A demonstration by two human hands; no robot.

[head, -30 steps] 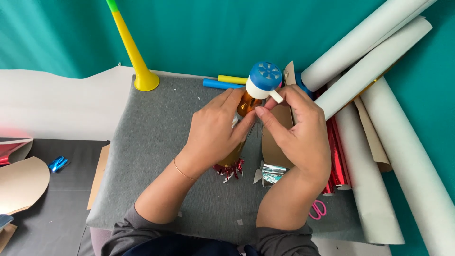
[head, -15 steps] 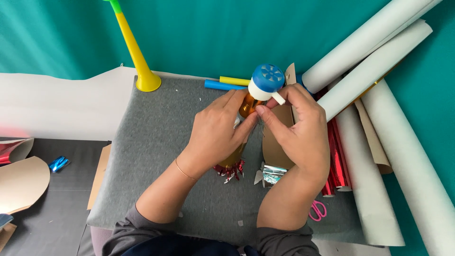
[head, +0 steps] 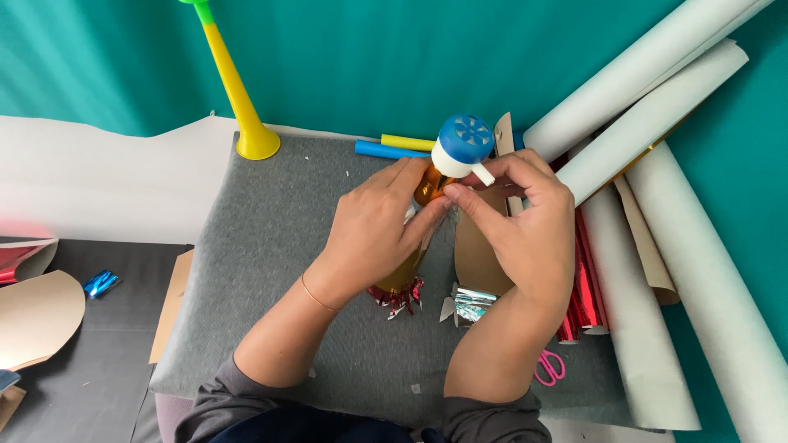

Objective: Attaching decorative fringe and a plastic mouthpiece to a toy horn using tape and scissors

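Clearly, with the left hand (head: pixel 373 234) wrapped around the upright shiny orange foil-covered tube (head: pixel 408 271) on the grey felt surface (head: pixel 271 271) and the right hand (head: pixel 521 234) pinching the white tab (head: pixel 483 175) of its blue-and-white round cap (head: pixel 461 146), a hard tug could tip it or dent the foil.

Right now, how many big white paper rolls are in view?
3, all right of the hands: top roll along the teal backdrop, second roll just below, third roll running to the lower right corner. More may be hidden underneath.
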